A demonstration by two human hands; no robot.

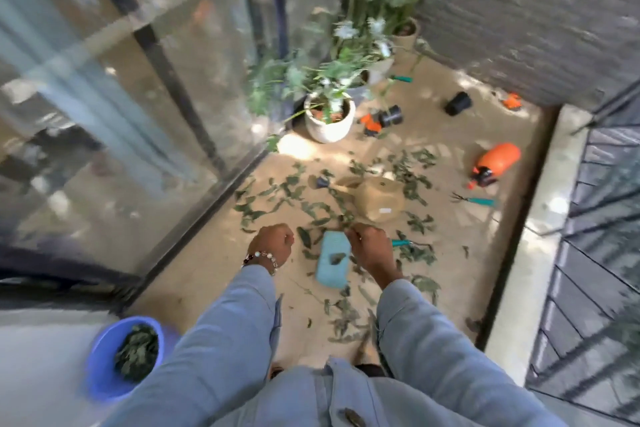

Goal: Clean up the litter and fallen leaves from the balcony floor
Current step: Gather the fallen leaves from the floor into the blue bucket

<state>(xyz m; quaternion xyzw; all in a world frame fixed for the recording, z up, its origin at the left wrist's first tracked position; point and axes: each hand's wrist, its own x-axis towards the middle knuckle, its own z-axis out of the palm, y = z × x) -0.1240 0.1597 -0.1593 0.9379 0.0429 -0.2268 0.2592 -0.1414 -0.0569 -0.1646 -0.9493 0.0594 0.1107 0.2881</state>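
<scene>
Many fallen leaves [313,208] lie scattered over the tan balcony floor [460,250] through the middle of the frame, between the glass wall [114,107] on the left and the pale ledge [530,253] on the right. At the lower left stands a blue bucket [100,374] with a heap of leaves in it. Above centre, a white potted plant [330,123] sits near the glass. A tan watering can [377,199] lies among the leaves at centre right, with an orange spray bottle [497,163] further right. A light blue block [332,263] lies low in the centre, between the two hands. The left hand [272,244], with a beaded bracelet [263,258] at the wrist, is curled into a fist; whether it holds anything cannot be told. The right hand [370,246] has its fingers curled, seemingly pinching a leafy stem [341,218], though blur leaves this unsure.
</scene>
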